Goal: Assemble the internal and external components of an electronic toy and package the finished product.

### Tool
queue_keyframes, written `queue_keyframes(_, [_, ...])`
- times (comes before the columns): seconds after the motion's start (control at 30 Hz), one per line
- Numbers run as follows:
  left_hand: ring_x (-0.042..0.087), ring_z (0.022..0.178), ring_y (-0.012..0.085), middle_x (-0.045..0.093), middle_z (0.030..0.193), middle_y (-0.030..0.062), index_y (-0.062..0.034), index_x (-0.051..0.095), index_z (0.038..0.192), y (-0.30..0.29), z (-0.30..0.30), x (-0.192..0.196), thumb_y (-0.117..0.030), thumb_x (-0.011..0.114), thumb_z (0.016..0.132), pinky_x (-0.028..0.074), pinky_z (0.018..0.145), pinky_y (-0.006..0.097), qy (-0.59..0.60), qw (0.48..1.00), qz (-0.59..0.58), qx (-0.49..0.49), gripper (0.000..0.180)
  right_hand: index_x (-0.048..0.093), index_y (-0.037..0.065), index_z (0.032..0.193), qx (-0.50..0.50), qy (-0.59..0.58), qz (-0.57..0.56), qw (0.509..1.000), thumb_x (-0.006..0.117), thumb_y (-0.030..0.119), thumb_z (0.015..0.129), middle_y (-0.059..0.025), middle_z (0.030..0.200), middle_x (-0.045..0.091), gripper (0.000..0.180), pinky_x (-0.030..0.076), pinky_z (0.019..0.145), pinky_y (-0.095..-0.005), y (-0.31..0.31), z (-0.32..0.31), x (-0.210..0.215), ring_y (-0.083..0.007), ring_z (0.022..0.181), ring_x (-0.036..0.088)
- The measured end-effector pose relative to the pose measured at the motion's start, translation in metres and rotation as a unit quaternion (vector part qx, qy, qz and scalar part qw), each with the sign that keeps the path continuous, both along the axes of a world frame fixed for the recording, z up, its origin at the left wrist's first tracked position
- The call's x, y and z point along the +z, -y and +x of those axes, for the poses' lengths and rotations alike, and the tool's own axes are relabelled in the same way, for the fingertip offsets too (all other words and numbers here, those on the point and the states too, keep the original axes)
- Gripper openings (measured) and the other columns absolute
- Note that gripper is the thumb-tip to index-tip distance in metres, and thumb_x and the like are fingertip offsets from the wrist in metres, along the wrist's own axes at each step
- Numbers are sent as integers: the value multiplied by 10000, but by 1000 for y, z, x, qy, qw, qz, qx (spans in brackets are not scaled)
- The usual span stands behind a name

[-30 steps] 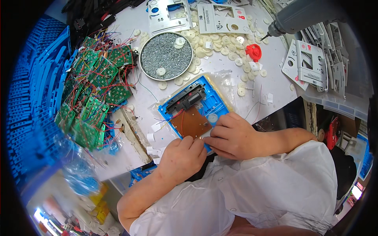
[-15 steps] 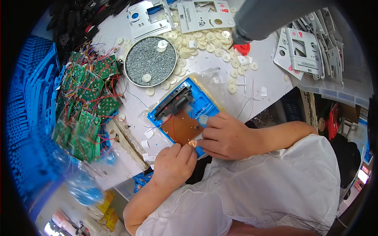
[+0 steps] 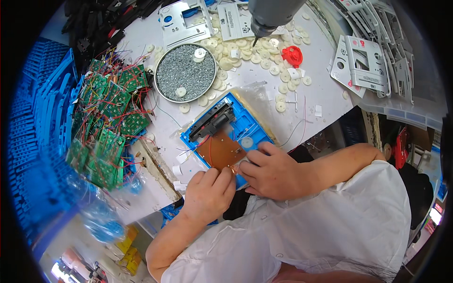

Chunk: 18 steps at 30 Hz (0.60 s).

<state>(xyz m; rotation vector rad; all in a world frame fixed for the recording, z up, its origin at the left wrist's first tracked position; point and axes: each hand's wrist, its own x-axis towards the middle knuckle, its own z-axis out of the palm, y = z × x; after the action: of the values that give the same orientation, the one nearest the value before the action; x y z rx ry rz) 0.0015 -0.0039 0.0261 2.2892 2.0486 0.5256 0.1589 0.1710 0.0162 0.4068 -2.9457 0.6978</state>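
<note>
A blue plastic housing (image 3: 250, 126) lies tilted on the table edge in front of me. It holds a black mechanism (image 3: 212, 122) with a motor-like cylinder, a brown circuit board (image 3: 219, 150) with red wires, and a pale translucent disc (image 3: 247, 142). My left hand (image 3: 210, 192) is closed at the board's near corner, fingers bent and pressed together. Opposite it, my right hand (image 3: 273, 172) rests over the housing's near right side, thumb and fingers pinched. Between the fingertips shows a small copper-coloured glint; the fingers hide most of it.
Left of the housing are a round tray of screws (image 3: 155, 78) and a heap of green circuit boards (image 3: 111, 106) with wires. Cream plastic discs (image 3: 257, 57) spread behind, below a hanging grey power screwdriver (image 3: 273, 16). A red part (image 3: 292, 56) and white panels (image 3: 363, 66) are at right.
My right hand has shifted slightly nearer to me, and its fingers are bent differently. Less of the copper-coloured bit shows. The screwdriver has swung left, while the whole view has moved a little.
</note>
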Motion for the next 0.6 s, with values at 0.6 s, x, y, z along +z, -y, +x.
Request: queue_keyframes(0.6, [598, 716, 122, 699, 1155, 169, -20, 560, 1030, 88, 33, -23, 82, 571, 945, 501, 661, 253, 504, 773, 28, 383, 134, 725, 86, 1149, -8, 4, -27, 1000, 789, 346, 808, -4, 998, 617, 434, 426, 860, -375, -11, -5, 2, -214, 1006, 562])
